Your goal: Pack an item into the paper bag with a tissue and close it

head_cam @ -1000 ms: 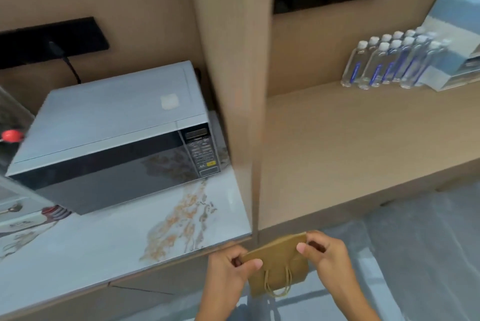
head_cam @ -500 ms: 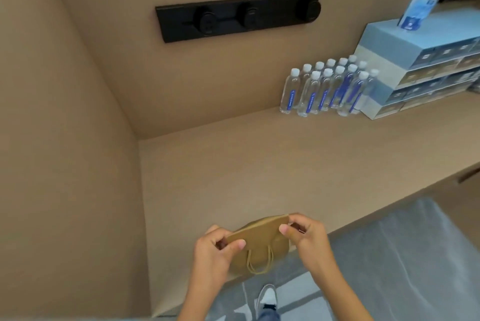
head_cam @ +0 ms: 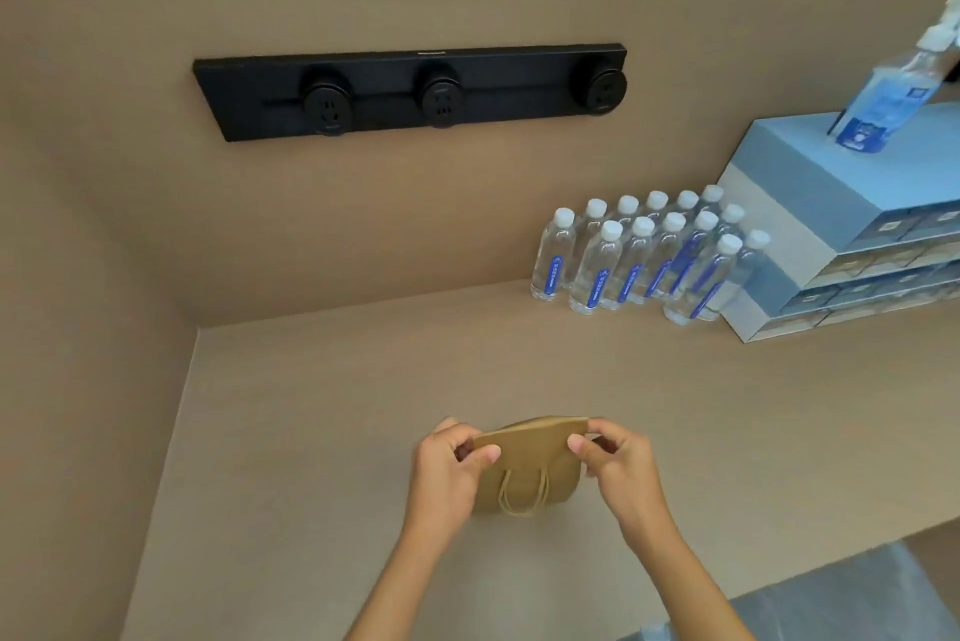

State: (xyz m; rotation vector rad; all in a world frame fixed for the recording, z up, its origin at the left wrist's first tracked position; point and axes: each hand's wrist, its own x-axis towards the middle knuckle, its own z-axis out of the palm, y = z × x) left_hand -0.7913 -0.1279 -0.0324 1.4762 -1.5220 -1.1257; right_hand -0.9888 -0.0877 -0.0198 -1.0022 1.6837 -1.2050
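Paper bag (head_cam: pixel 527 464) top edge pinched by both hands, contents hidden

Brown paper bag (head_cam: pixel 524 464), dull, a bit creased, with thin twisted paper-string handles (head_cam: pixel 523 494). Tan counter (head_cam: pixel 322 432), flat, smooth, no shine. Same dull tan on wall (head_cam: pixel 363 225). Black socket strip (head_cam: pixel 410 92), looks like plastic, matt. Clear shiny plastic water bottles (head_cam: pixel 644 258) with white caps. Blue and white boxes (head_cam: pixel 841 235), smooth card. See-through plastic spray bottle (head_cam: pixel 883 108), glossy.
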